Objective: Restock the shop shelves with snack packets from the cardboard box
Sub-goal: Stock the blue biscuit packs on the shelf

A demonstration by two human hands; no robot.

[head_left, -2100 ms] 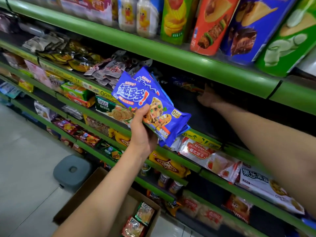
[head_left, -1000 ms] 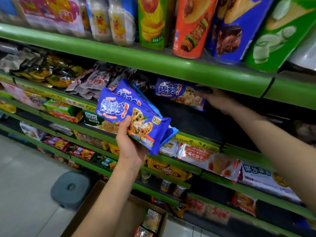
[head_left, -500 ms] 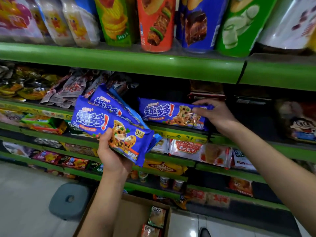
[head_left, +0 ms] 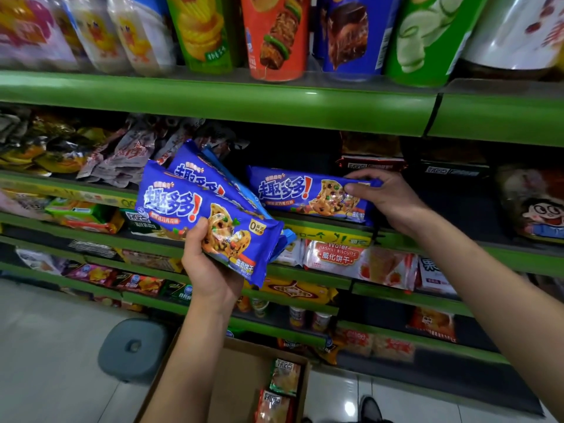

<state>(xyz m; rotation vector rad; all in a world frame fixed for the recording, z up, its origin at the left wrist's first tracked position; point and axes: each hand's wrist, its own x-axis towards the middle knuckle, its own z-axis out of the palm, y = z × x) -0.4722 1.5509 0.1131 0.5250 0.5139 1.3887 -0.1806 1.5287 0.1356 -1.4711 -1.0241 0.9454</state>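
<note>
My left hand (head_left: 210, 270) grips a fanned stack of blue cookie packets (head_left: 195, 209) in front of the green shelves, thumb on the top one. My right hand (head_left: 387, 198) pinches the right end of a single blue cookie packet (head_left: 293, 193), held level at the front of the dark second shelf (head_left: 305, 219). Below, the open cardboard box (head_left: 232, 383) stands on the floor with a few snack packets (head_left: 282, 389) inside.
Tall crisp tubes and bags (head_left: 274, 35) line the top shelf. Wrapped snacks (head_left: 122, 157) fill the shelf left of the blue packets; biscuit packs (head_left: 345, 257) sit below. A grey stool (head_left: 132, 348) stands on the tiled floor left of the box.
My right hand drew a single blue packet out from deep in the shelf and brought it forward to the shelf's front edge. My left hand kept its stack, drifting slightly lower.
</note>
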